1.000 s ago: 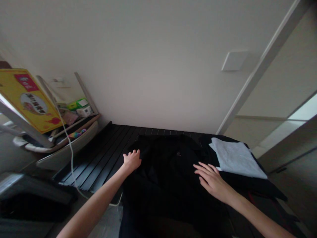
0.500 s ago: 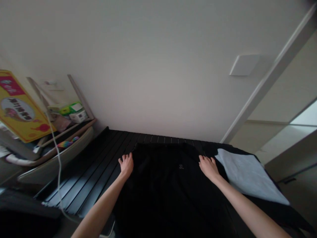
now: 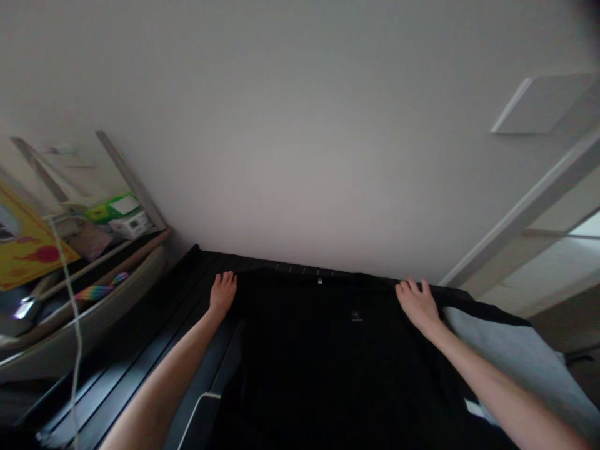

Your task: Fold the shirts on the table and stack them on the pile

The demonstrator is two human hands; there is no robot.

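A black T-shirt with a small pale chest logo and a white neck tag lies spread over a black slatted surface. At the shirt's left shoulder edge, my left hand is closed on the fabric with its fingers bent. My right hand grips the opposite shoulder, its thumb side hidden against the dark cloth. The shirt's collar faces the wall, and its lower part runs out of view at the bottom.
A light grey folded cloth lies to the right, partly behind my right forearm. On the left stands a cart with boxes and a yellow packet. A white cable hangs in front of it. A wall closes off the back.
My hands have moved farther apart, and the shirt's shoulders are spread wider and flatter. The neck tag now shows. The camera view has shifted, and less of the yellow packet is visible.
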